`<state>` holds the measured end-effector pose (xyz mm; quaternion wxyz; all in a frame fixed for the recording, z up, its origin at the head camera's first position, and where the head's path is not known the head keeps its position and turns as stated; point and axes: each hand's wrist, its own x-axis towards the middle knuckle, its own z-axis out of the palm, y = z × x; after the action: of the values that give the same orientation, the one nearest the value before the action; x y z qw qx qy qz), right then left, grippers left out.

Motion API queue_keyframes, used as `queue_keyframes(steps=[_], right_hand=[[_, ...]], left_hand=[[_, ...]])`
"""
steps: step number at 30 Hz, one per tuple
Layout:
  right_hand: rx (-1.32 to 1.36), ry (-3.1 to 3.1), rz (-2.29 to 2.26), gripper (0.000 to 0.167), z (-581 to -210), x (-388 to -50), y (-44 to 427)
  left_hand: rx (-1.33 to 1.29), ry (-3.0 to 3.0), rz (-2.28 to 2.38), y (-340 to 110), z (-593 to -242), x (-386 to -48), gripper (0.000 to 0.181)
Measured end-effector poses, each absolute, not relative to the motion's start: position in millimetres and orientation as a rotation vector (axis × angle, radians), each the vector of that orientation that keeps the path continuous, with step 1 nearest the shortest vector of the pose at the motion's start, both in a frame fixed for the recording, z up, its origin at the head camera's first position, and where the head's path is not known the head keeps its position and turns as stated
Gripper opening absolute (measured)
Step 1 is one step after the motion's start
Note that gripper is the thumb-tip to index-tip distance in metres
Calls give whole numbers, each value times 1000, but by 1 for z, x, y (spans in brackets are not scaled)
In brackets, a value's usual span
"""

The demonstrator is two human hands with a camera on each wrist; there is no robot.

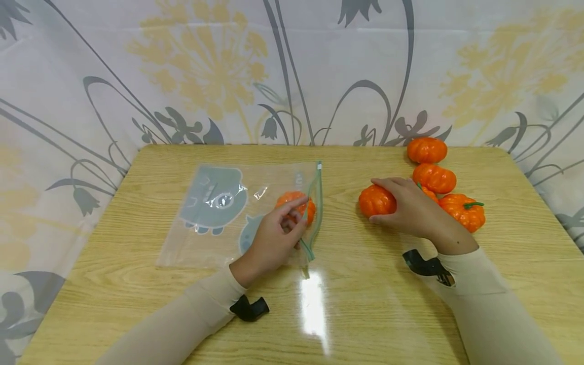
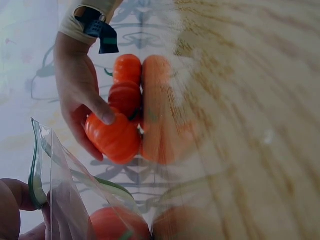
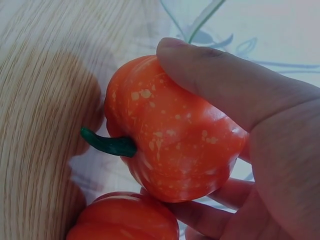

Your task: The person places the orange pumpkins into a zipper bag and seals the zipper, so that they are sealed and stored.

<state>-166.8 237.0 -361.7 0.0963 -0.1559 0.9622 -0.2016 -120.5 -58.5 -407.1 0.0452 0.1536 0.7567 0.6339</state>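
A clear zip bag (image 1: 223, 200) with blue-grey cartoon prints lies on the left half of the table. Its green-edged mouth (image 2: 35, 175) faces right and stands partly apart. My left hand (image 1: 272, 237) pinches the bag's edge near this mouth between thumb and fingers. Inside the bag, just behind the mouth, is one orange toy pumpkin (image 1: 287, 197). To the right, my right hand (image 1: 410, 208) grips another orange pumpkin (image 3: 175, 130), its thumb on one side and fingers on the other. That pumpkin's green stem (image 3: 110, 145) shows in the right wrist view.
Several more orange pumpkins stand in a cluster at the right: one at the back (image 1: 427, 150), one before it (image 1: 435, 178), one with a green stem (image 1: 458, 210), and another partly behind my right hand. A flower-patterned cloth (image 1: 310, 71) hangs behind the wooden table (image 1: 365, 314).
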Motion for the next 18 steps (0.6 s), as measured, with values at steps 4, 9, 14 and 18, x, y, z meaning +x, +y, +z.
queue_keyframes(steps=[4,9,14,18], right_hand=[[-462,2857,-593,84,-362,-168,236],[-465,2854,-622,85,-361,-167,235],[-504,2871,-639,85,-361,-166,233],[-519,2893,-639,84,-361,-164,229]], left_hand=[[467,2308,1935,-59,-407,-121,47],[472,2310,1929,-58,-407,-121,47],[478,2310,1924,-58,-407,-121,48],[480,2316,1921,-59,-407,-121,47]])
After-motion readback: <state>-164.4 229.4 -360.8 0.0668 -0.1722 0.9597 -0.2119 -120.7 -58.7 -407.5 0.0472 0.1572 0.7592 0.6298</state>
